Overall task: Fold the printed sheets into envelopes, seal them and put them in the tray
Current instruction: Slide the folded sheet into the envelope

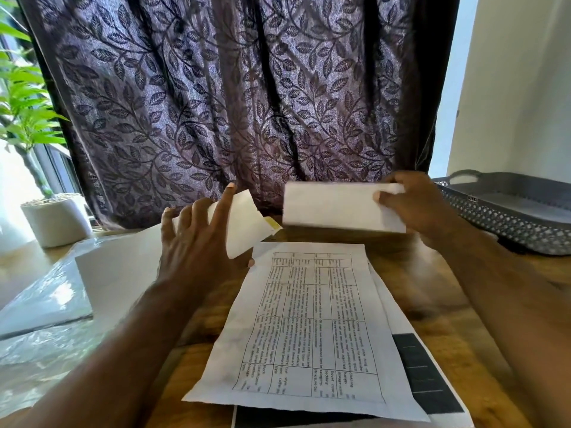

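Wooden desk (432,291) before leaf-patterned curtain (231,103). Left hand (197,242) grasps white envelope (244,223), yellow strip at its right edge, held above desk. Right hand (414,208) grips folded sheet (336,208) at right end, thumb on top; sheet near envelope, not touching. Below hands: printed sheet (309,329) with table, flat on desk atop further sheets. Grey lattice tray (494,223) far right. White paper stack (117,273) and potted plant (55,220) at left.

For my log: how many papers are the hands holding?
2: a yellow-tipped paper in the left hand, a folded paper in the right hand. Others may hide behind.
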The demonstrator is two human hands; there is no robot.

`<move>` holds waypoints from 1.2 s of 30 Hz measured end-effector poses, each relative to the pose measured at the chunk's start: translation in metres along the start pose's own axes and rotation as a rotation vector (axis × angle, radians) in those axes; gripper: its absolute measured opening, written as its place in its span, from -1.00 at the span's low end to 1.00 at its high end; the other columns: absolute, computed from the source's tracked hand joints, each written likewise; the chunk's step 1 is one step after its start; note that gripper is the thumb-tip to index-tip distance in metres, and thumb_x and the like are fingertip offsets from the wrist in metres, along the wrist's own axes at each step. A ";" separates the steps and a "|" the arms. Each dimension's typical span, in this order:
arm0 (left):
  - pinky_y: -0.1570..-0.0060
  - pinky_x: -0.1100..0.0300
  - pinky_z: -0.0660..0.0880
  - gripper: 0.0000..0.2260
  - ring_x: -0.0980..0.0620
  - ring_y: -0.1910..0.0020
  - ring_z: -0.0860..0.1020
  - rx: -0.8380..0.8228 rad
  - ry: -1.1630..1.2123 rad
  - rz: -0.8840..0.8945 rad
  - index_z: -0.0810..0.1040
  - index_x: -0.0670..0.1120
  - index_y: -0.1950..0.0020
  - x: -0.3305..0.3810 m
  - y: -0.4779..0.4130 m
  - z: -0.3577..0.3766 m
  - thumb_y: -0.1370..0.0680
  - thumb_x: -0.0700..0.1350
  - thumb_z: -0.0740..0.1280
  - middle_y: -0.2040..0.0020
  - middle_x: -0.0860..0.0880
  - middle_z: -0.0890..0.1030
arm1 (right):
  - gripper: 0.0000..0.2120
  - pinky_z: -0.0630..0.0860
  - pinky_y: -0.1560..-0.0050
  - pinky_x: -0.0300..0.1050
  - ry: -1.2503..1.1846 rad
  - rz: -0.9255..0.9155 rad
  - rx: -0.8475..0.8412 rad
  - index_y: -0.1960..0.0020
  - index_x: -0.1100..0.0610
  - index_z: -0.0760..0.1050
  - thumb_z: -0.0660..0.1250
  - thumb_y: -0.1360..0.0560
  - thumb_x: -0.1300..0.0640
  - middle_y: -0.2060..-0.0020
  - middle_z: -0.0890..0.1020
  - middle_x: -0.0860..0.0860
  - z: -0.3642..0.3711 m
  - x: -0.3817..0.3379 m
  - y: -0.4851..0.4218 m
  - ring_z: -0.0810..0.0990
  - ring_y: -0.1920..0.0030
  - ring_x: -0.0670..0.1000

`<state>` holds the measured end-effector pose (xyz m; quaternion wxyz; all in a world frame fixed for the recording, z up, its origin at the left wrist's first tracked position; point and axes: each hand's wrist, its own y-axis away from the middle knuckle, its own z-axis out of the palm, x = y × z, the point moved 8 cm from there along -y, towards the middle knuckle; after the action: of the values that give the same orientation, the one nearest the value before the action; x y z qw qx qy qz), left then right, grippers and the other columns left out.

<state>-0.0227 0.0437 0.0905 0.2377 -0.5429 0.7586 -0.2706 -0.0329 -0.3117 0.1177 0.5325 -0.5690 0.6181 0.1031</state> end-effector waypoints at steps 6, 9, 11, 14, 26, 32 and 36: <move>-0.43 -0.41 0.14 0.25 -0.26 -0.37 0.34 0.012 0.021 -0.012 -0.01 0.03 -0.66 -0.002 0.001 -0.001 -0.16 0.45 0.52 -0.42 -0.17 0.34 | -0.91 0.61 0.13 -0.08 -0.213 -0.048 0.074 0.08 -0.01 0.59 0.49 -0.51 0.13 0.10 0.66 0.00 -0.008 -0.006 0.001 0.64 0.12 0.00; -0.42 -0.45 0.14 0.25 -0.27 -0.36 0.33 0.025 0.025 0.006 0.00 0.02 -0.66 -0.001 0.000 -0.001 -0.15 0.45 0.52 -0.43 -0.18 0.33 | -0.92 0.64 0.11 -0.02 -0.214 -0.064 -0.062 0.09 0.02 0.62 0.49 -0.51 0.16 0.11 0.68 0.05 0.009 -0.011 0.004 0.66 0.11 0.03; -0.41 -0.49 0.11 0.24 -0.27 -0.38 0.31 0.022 0.013 0.022 -0.02 0.03 -0.66 0.000 0.000 0.000 -0.17 0.46 0.50 -0.44 -0.18 0.32 | -0.93 0.65 0.16 -0.08 -0.215 -0.082 -0.162 0.07 0.02 0.63 0.48 -0.52 0.17 0.14 0.70 0.03 0.019 -0.013 0.007 0.67 0.15 -0.02; -0.43 -0.48 0.05 0.24 -0.25 -0.43 0.29 -0.016 0.000 0.066 -0.06 0.07 -0.66 0.004 0.001 0.003 -0.17 0.48 0.49 -0.45 -0.16 0.30 | -0.93 0.61 0.26 -0.23 -0.189 -0.112 -0.258 0.02 0.07 0.64 0.49 -0.51 0.18 0.18 0.72 0.00 0.030 -0.013 0.012 0.68 0.22 -0.09; -0.44 -0.38 0.18 0.21 -0.20 -0.40 0.35 -0.002 0.029 0.269 -0.07 0.08 -0.66 0.059 0.004 0.001 -0.20 0.54 0.39 -0.42 -0.09 0.34 | -0.75 0.66 0.23 0.07 -0.207 -0.120 -0.404 -0.12 0.20 0.54 0.50 -0.50 0.16 0.06 0.70 0.17 0.069 -0.045 0.040 0.70 0.12 0.12; -0.44 -0.42 0.15 0.20 -0.22 -0.41 0.34 0.001 0.038 0.198 -0.05 0.06 -0.66 0.049 0.003 -0.001 -0.21 0.53 0.41 -0.44 -0.13 0.33 | -0.84 0.58 0.41 -0.05 -0.374 0.016 -0.368 -0.17 0.08 0.57 0.39 -0.59 0.18 0.14 0.73 0.06 0.067 -0.036 0.041 0.67 0.29 0.06; -0.42 -0.45 0.15 0.20 -0.23 -0.42 0.32 -0.005 0.029 0.191 -0.05 0.06 -0.66 0.045 0.004 -0.001 -0.21 0.53 0.41 -0.45 -0.14 0.31 | -0.81 0.51 0.51 -0.14 -0.297 -0.042 -0.322 -0.09 0.16 0.59 0.49 -0.50 0.25 0.21 0.74 0.10 0.062 -0.036 0.040 0.61 0.43 -0.03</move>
<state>-0.0399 0.0016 0.0859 0.2501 -0.4648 0.8109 -0.2528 -0.0396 -0.2315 0.1010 0.5220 -0.6380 0.4964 0.2723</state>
